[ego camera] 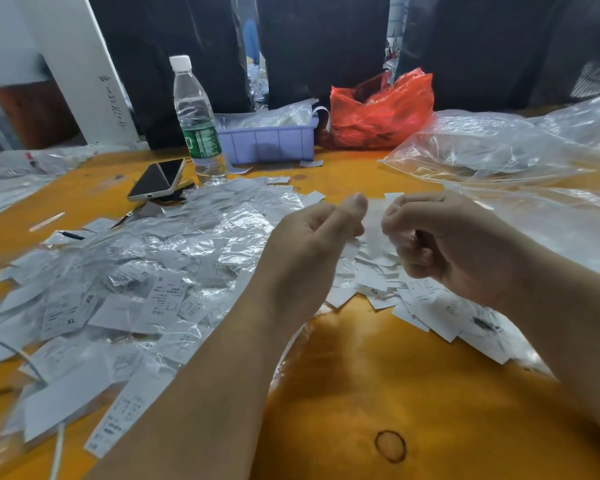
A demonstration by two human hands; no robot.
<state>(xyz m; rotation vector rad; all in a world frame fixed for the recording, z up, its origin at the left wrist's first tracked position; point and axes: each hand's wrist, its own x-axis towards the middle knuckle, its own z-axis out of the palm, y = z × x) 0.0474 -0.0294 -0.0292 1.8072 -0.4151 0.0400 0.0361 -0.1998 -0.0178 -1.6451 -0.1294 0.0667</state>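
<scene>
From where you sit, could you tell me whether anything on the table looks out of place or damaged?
Labels lie strewn in a heap among crumpled plastic wrap, not in the purple tray. The phone rests tilted. A dark ring stains the table near the front. The left hand and right hand pinch one label.

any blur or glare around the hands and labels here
Head view: left hand and right hand, pinching the white label, look softly motion-blurred; glare flashes off the clear plastic; wide-angle distortion tilts the water bottle; bottom-left corner smears.
</scene>
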